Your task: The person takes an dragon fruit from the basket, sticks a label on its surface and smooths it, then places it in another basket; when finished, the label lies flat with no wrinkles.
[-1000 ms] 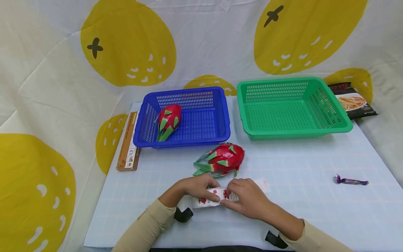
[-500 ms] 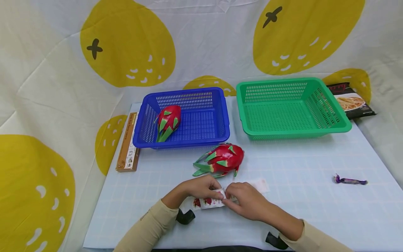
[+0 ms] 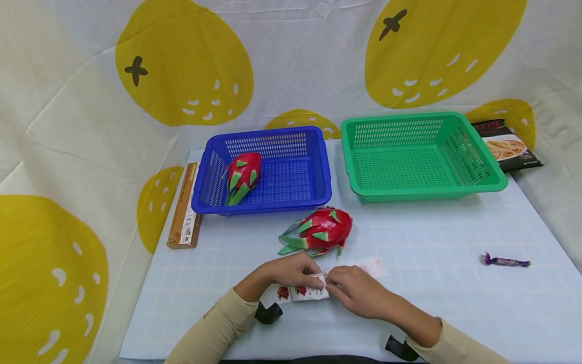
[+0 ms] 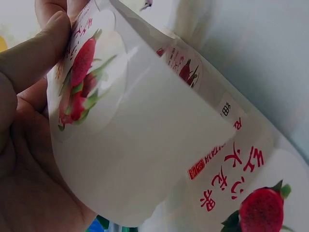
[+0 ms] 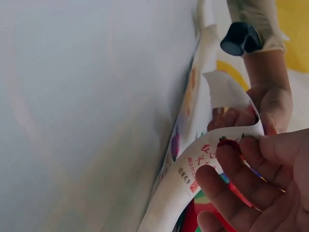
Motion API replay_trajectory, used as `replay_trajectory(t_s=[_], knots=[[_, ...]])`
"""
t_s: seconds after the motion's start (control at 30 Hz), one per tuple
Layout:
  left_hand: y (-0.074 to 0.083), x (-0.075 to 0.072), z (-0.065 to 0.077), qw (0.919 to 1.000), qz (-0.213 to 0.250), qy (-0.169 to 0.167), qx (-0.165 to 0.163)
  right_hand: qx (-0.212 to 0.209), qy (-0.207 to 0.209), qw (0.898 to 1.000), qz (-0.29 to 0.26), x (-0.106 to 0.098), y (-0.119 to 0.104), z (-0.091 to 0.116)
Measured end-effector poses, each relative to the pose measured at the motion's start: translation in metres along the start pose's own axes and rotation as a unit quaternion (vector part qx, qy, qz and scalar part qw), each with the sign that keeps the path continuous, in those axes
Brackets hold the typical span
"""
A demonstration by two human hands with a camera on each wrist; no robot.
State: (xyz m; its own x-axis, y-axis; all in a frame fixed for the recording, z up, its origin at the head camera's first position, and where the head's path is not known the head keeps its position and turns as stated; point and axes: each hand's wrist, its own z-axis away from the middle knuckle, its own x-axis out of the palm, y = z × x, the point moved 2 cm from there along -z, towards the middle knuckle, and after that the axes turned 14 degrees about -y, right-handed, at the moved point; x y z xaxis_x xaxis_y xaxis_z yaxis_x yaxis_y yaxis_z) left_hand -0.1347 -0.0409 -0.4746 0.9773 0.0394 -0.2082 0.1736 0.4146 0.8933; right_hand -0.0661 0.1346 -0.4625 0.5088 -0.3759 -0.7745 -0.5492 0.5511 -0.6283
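The printed strip point(image 3: 310, 293) now sits farther to our left than a second ago, more of its fruit pictures showing past the left hand point(image 3: 293, 270), while the right hand point(image 3: 360, 290) stands slightly lower. We find the strip between the two hands just above the surface point(image 3: 432, 232), near a red dragon fruit point(image 3: 331, 227). The left hand pinches it between thumb and fingers; the right appears to pinch its edge, the other fingers loosely curled.

We judge a crease or tear the likeliest mishap, should the hands pull unevenly on the curled paper. If its underside is sticky, which we cannot tell, a loose flap could fold onto itself or cling to a fingertip. A careless knuckle could also nudge the nearby fruit.

Behind, a blue basket point(image 3: 273, 206) holds a second dragon fruit point(image 3: 245, 169) toward its left side. In the green basket point(image 3: 432, 193) beside it, we see the slotted floor; a black packet point(image 3: 514, 149) lies outside, by its right end.
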Motion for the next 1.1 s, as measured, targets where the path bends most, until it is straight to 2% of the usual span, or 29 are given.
replay_trajectory(t_s=[0.17, 0.33, 0.53, 0.8, 0.97, 1.1], knots=[[-0.002, 0.000, 0.000, 1.0000, -0.002, -0.003, 0.004, -0.001, 0.016, 1.000, 0.010, 0.001, 0.002, -0.001], [-0.005, -0.002, 0.001, 0.9999, -0.010, 0.000, 0.000, 0.016, 0.025, 1.000, 0.009, 0.000, 0.004, -0.001], [-0.013, -0.003, 0.008, 0.9987, -0.029, 0.013, -0.041, 0.050, 0.018, 0.999, -0.013, -0.004, 0.008, 0.004], [-0.026, -0.001, 0.021, 0.9953, -0.039, 0.038, -0.080, 0.092, 0.020, 0.990, -0.107, -0.013, 0.017, 0.015], [-0.031, 0.001, 0.024, 0.9935, -0.038, 0.052, -0.095, 0.104, 0.030, 0.987, -0.119, -0.018, 0.023, 0.024], [-0.029, 0.003, 0.025, 0.9880, -0.059, 0.087, -0.113, 0.117, 0.039, 0.985, -0.123, -0.023, 0.025, 0.034]])
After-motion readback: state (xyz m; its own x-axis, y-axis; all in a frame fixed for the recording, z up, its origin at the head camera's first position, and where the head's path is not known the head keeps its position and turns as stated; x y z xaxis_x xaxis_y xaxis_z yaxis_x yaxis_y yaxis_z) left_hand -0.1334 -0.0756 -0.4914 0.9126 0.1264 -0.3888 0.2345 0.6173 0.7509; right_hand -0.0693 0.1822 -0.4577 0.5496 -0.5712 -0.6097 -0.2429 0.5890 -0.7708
